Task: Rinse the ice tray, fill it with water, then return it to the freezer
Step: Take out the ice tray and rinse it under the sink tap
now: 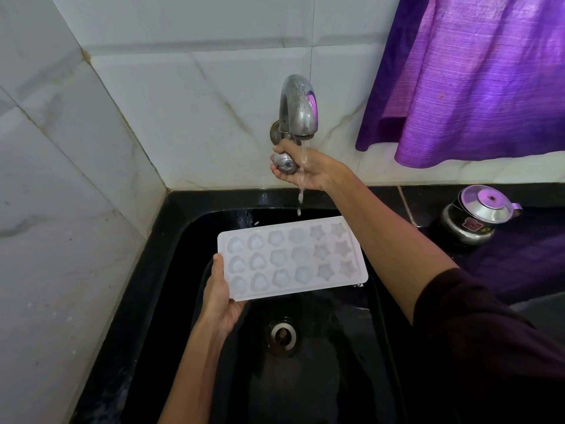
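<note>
A white ice tray (292, 257) with heart, flower and star moulds hangs level over the black sink (183, 270). My left hand (218, 296) grips its left short edge, thumb on top. Up at the wall, my right hand (308, 169) is wrapped around the round steel tap knob (286, 163) under the curved steel tap (298, 107). A thin stream of water (302, 179) runs from the spout, past my right palm, and falls just behind the tray's far edge.
The sink's steel drain (282, 335) lies below the tray. A steel pot with a lid (477, 214) stands on the black counter at the right. A purple curtain (477, 75) hangs at the upper right. White tiled walls close the left and back.
</note>
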Demonstrator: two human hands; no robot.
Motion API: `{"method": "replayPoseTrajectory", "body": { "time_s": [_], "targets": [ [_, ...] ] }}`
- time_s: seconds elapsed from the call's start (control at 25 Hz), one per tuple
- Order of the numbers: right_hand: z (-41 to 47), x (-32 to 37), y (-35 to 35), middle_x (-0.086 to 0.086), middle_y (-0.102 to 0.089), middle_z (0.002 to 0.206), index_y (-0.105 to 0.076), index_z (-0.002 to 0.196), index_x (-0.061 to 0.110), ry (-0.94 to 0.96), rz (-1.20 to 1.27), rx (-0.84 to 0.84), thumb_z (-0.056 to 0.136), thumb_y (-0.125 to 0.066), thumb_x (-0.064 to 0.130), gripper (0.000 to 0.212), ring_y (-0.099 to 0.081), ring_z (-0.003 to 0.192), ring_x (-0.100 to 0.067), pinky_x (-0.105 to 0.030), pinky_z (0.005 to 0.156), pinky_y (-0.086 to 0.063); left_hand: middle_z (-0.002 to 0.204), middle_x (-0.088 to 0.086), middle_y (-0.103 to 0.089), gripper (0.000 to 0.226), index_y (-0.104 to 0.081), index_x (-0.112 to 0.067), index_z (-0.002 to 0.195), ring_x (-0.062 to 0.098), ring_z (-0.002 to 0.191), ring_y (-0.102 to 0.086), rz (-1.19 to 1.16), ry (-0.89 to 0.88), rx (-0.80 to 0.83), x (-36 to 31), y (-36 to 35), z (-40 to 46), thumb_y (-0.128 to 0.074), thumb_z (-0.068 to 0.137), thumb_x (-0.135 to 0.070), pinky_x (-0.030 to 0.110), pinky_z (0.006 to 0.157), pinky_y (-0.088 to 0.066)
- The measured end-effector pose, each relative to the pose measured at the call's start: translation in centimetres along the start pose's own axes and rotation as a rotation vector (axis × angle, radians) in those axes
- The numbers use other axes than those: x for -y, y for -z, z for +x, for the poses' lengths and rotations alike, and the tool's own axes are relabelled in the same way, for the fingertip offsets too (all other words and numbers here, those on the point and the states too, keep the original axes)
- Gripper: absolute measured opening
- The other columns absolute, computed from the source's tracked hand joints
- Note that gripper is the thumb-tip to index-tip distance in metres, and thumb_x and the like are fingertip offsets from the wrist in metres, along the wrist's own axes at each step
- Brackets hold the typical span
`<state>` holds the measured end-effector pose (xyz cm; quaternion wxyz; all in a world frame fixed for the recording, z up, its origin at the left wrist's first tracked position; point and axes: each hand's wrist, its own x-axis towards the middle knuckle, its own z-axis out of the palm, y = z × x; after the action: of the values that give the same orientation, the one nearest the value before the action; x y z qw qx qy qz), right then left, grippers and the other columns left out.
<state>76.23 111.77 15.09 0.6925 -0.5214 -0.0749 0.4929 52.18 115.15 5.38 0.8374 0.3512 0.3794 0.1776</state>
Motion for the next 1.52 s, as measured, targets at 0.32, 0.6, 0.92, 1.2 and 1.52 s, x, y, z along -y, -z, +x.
{"method": "replayPoseTrajectory", "body": {
  "time_s": [0.32,0.6,0.92,1.2,1.52],
  "targets": [
    [-1.5,-0.5,1.3,-0.021,-0.057,0.121,-0.047,0.125,0.001,-0.020,0.006,0.090,0.090,-0.058,0.032,0.047,-0.060,0.109,-0.029,-0.036,0.093,-0.052,0.088,0.000,-0.076,0.042,-0.060,-0.021,0.105,0.021,0.080,-0.073,0.003,-0.028,0.004,-0.4,0.5,-0.3,-0.026,0.100,-0.046,0.037,0.059,-0.061],
    [-9.2,-4.7,7.4,-0.010,-0.048,0.141,-0.042,0.136,0.008,0.071,-0.453,-0.184,0.100,-0.034,0.038,0.047,-0.045,0.129,-0.022,-0.037,0.112,-0.032,0.083,0.000,-0.076,0.041,-0.062,-0.020,0.101,0.018,0.074,-0.073,0.027,-0.091,0.001,-1.2,1.7,-2.7,-0.029,0.100,-0.046,0.031,0.052,-0.058],
    [-18.9,-11.7,8.2,-0.002,-0.067,0.112,-0.047,0.127,0.028,0.189,-0.378,-0.105,0.101,-0.039,0.021,0.028,-0.065,0.105,-0.020,-0.036,0.083,-0.054,0.091,0.001,-0.076,0.050,-0.060,-0.021,0.108,0.018,0.084,-0.073,0.113,-0.137,0.147,-0.6,1.9,-6.6,-0.022,0.098,-0.051,0.033,0.063,-0.060],
    [-23.1,-13.9,8.5,-0.007,-0.068,0.093,-0.052,0.107,0.024,0.279,-0.347,-0.204,0.098,-0.043,0.008,0.021,-0.068,0.085,-0.018,-0.035,0.075,-0.056,0.115,0.004,-0.068,0.046,-0.060,-0.018,0.117,0.019,0.105,-0.066,0.349,-0.206,0.243,0.6,3.3,-7.4,-0.027,0.099,-0.045,0.037,0.088,-0.051],
    [-24.4,-18.4,10.5,-0.005,-0.067,0.088,-0.047,0.083,0.016,0.389,-0.460,-0.274,0.096,-0.046,0.002,0.019,-0.057,0.083,-0.026,-0.046,0.072,-0.045,0.071,-0.011,-0.073,0.022,-0.062,-0.014,0.093,0.000,0.070,-0.068,0.530,-0.372,0.130,2.5,6.1,-8.1,-0.043,0.098,-0.003,0.014,0.066,-0.055]
  ]
}}
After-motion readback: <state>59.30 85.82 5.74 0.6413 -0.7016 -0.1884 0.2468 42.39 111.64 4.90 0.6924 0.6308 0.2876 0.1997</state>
